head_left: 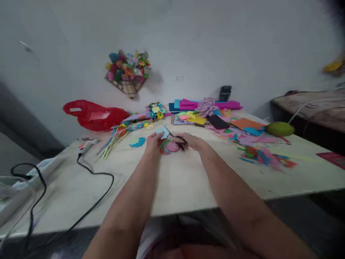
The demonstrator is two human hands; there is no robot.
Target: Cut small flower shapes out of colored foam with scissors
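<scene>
Between the fingers of my left hand (154, 140) is a light-blue scalloped paper piece (162, 132). My right hand (190, 140) is closed around the dark handles of a pair of scissors (181, 139), whose blades point up and left beside the blue piece. Under both hands, a pink round piece (171, 146) lies on the table among other coloured cutouts, partly hidden. Just left of my left hand rests a blue and pale-green scalloped cutout (137, 142).
A glue gun (88, 145) with a black cord lies at the left, near a red plastic bag (99, 117). Coloured sheets (210, 105) and a lilac flower (206, 107) sit at the back. Scraps (265, 158) and a green oval object (280, 128) are on the right.
</scene>
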